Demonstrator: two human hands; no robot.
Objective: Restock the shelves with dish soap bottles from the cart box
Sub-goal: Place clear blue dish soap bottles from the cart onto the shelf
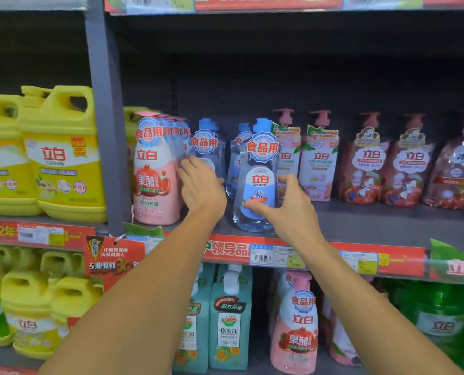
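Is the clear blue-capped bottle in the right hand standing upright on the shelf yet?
Upright: the clear bottle has its base on the shelf, cap up, with the right hand curled round it.

Bare shelf (374, 226) — right (pump bottles (318, 158) behind)

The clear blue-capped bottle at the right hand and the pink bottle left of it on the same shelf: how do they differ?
The clear blue-capped bottle is see-through with a blue label; the pink bottle is opaque pink with fruit pictures. The right hand grips the clear one; the left hand only reaches beside the pink one. Both stand upright and wear a round neck tag with red characters.
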